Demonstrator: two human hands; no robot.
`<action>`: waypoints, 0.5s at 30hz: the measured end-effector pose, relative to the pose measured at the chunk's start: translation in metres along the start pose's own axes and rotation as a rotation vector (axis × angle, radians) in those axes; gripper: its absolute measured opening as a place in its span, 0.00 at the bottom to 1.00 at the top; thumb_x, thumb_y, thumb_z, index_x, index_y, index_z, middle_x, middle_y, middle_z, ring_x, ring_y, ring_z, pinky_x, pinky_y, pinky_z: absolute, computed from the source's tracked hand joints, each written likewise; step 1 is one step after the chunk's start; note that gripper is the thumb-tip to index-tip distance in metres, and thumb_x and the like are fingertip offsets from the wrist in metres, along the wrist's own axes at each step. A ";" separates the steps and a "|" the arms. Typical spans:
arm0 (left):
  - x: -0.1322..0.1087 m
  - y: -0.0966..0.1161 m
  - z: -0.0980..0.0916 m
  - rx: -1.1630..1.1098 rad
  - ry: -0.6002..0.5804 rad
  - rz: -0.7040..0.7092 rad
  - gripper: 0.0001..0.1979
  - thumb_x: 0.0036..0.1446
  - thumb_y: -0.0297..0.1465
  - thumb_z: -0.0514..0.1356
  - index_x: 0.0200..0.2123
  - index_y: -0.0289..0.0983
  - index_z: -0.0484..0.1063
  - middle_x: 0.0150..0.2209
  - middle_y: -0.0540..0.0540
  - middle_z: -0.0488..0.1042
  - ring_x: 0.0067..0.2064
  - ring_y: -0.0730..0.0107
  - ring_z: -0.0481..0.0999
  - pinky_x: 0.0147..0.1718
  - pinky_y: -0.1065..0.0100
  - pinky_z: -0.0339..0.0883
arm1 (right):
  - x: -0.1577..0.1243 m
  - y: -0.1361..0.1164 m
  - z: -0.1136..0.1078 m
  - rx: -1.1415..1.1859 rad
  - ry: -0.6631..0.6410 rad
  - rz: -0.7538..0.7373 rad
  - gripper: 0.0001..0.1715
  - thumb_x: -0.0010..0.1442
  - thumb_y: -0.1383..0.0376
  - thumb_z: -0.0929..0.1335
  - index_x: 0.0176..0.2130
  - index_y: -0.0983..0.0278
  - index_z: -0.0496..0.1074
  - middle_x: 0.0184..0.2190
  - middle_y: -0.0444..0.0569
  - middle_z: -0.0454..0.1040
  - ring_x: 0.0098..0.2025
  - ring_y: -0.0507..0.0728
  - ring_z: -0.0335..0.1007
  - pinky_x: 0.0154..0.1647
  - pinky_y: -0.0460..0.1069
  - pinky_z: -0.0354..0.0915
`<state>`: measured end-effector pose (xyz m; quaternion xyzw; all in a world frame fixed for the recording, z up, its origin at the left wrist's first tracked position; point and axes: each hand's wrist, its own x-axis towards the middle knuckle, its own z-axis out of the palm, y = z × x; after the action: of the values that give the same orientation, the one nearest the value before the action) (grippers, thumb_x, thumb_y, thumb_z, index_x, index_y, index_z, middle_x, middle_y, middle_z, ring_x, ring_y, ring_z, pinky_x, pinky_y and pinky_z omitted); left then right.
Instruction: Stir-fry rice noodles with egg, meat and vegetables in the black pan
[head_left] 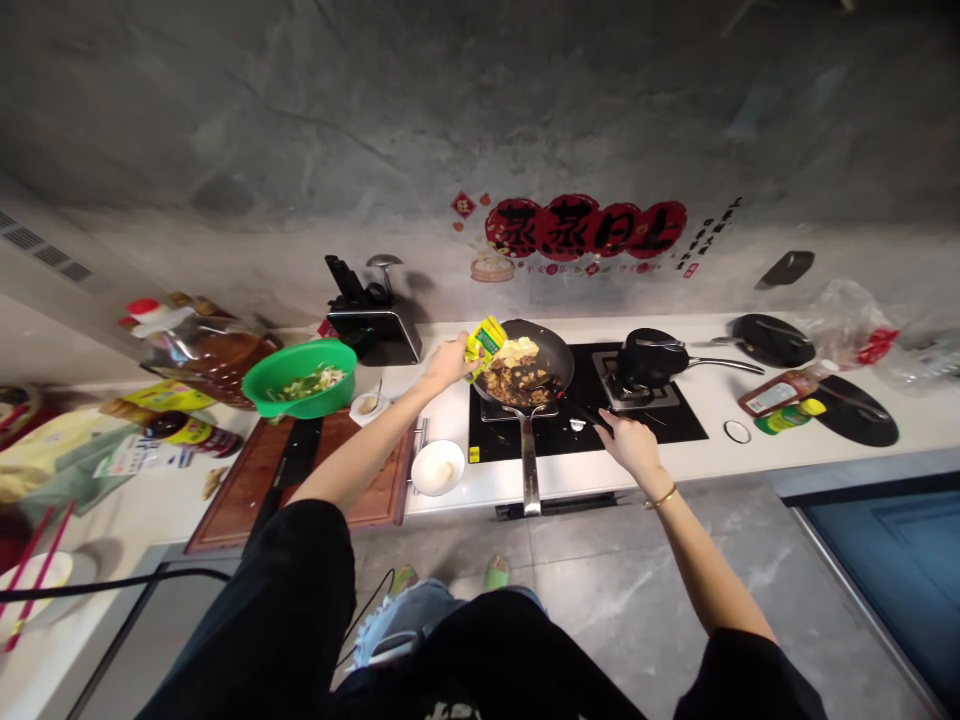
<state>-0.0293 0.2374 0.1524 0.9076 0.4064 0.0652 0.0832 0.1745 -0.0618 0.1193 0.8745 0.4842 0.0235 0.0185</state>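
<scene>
Head view, only one to go on: your left grip (pixel 448 364) is closed around a yellow seasoning packet (pixel 486 342), held tipped at the left side of the frying pan (pixel 556 350). Your right grip (pixel 628 440) is wrapped round a black-handled spatula (pixel 588 407), or something like one; its working end is hard to make out near the pan's right edge. The pan sits on the left burner of the cooktop (pixel 686 428), steel handle pointing back at you, with pale yellow scrambled egg (pixel 519 350) and browned bits (pixel 504 384) inside.

Looks to me like you're at the seasoning step, though I can't tell if anything's coming out of the packet. I'd say the next move calls for small, controlled shakes spread over the food, then clearing the packet and folding it all through with the right. Nobody's got the pan handle, so stir gently or the pan might swivel. Watch that the packet doesn't touch hot metal, too.
</scene>
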 end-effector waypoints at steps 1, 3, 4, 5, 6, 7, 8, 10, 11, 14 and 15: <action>-0.001 -0.002 0.001 -0.023 0.011 -0.002 0.25 0.49 0.45 0.59 0.46 0.35 0.64 0.36 0.37 0.76 0.38 0.54 0.76 0.33 0.67 0.65 | 0.000 0.000 0.001 -0.002 0.003 -0.004 0.24 0.62 0.57 0.60 0.56 0.58 0.67 0.35 0.53 0.78 0.34 0.58 0.74 0.33 0.48 0.65; -0.004 -0.006 0.004 -0.080 0.024 0.006 0.25 0.48 0.45 0.60 0.45 0.35 0.64 0.35 0.38 0.76 0.38 0.55 0.77 0.34 0.67 0.65 | 0.001 -0.001 0.001 -0.006 0.002 -0.010 0.24 0.62 0.57 0.60 0.55 0.59 0.67 0.35 0.53 0.78 0.34 0.58 0.75 0.33 0.48 0.65; -0.006 -0.008 0.006 -0.115 0.034 0.009 0.25 0.48 0.45 0.60 0.45 0.36 0.65 0.36 0.39 0.76 0.39 0.55 0.77 0.34 0.67 0.66 | 0.002 -0.001 0.001 -0.006 -0.003 -0.012 0.23 0.62 0.57 0.61 0.55 0.59 0.67 0.35 0.53 0.78 0.34 0.58 0.75 0.33 0.48 0.65; -0.008 -0.009 0.009 -0.154 0.053 0.006 0.25 0.47 0.45 0.60 0.45 0.36 0.65 0.36 0.40 0.76 0.39 0.55 0.76 0.35 0.67 0.66 | 0.002 -0.001 0.000 -0.005 -0.009 -0.013 0.24 0.62 0.57 0.60 0.55 0.59 0.67 0.35 0.53 0.78 0.34 0.58 0.75 0.33 0.48 0.65; -0.010 -0.011 0.011 -0.196 0.076 -0.004 0.26 0.47 0.45 0.61 0.45 0.36 0.65 0.36 0.40 0.76 0.39 0.56 0.76 0.35 0.67 0.66 | 0.002 0.000 -0.003 -0.003 -0.016 -0.013 0.24 0.62 0.57 0.60 0.55 0.59 0.67 0.35 0.53 0.78 0.34 0.58 0.75 0.33 0.48 0.65; -0.013 -0.013 0.013 -0.243 0.104 -0.018 0.26 0.47 0.45 0.61 0.45 0.36 0.65 0.37 0.41 0.76 0.39 0.56 0.76 0.35 0.67 0.66 | 0.003 0.001 -0.005 0.000 -0.022 -0.014 0.24 0.62 0.56 0.60 0.55 0.58 0.67 0.35 0.53 0.78 0.34 0.58 0.75 0.33 0.48 0.66; -0.016 -0.014 0.016 -0.296 0.135 -0.034 0.26 0.46 0.45 0.62 0.45 0.36 0.65 0.37 0.41 0.76 0.39 0.57 0.76 0.35 0.67 0.67 | 0.004 0.002 -0.009 0.005 -0.029 -0.017 0.24 0.62 0.56 0.60 0.55 0.58 0.67 0.35 0.53 0.78 0.34 0.58 0.75 0.33 0.48 0.66; -0.023 -0.015 0.021 -0.432 0.216 -0.068 0.25 0.46 0.45 0.62 0.44 0.36 0.65 0.38 0.42 0.76 0.40 0.58 0.76 0.37 0.66 0.67 | 0.009 0.001 -0.018 0.016 -0.053 -0.046 0.23 0.61 0.56 0.61 0.54 0.56 0.69 0.36 0.52 0.78 0.35 0.59 0.75 0.34 0.49 0.66; -0.028 -0.014 0.024 -0.513 0.261 -0.077 0.25 0.46 0.45 0.62 0.44 0.36 0.65 0.39 0.42 0.76 0.41 0.59 0.76 0.38 0.66 0.68 | 0.011 -0.001 -0.022 0.020 -0.068 -0.072 0.23 0.61 0.56 0.62 0.53 0.55 0.69 0.37 0.51 0.78 0.36 0.59 0.75 0.34 0.49 0.66; -0.043 -0.008 0.032 -0.784 0.399 -0.074 0.24 0.49 0.43 0.61 0.46 0.36 0.64 0.43 0.41 0.74 0.44 0.63 0.75 0.41 0.65 0.68 | 0.023 -0.019 -0.029 0.011 -0.094 -0.125 0.22 0.61 0.57 0.62 0.54 0.55 0.69 0.38 0.52 0.78 0.38 0.58 0.75 0.37 0.49 0.66; -0.049 -0.005 0.035 -0.869 0.447 -0.074 0.24 0.50 0.42 0.60 0.47 0.36 0.63 0.45 0.41 0.74 0.45 0.63 0.75 0.42 0.65 0.68 | 0.027 -0.028 -0.030 0.002 -0.087 -0.124 0.23 0.61 0.57 0.61 0.55 0.56 0.68 0.38 0.52 0.78 0.38 0.58 0.75 0.37 0.49 0.66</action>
<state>-0.0593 0.2006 0.1145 0.7376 0.3814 0.4189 0.3675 0.1635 -0.0235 0.1481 0.8431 0.5360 -0.0160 0.0400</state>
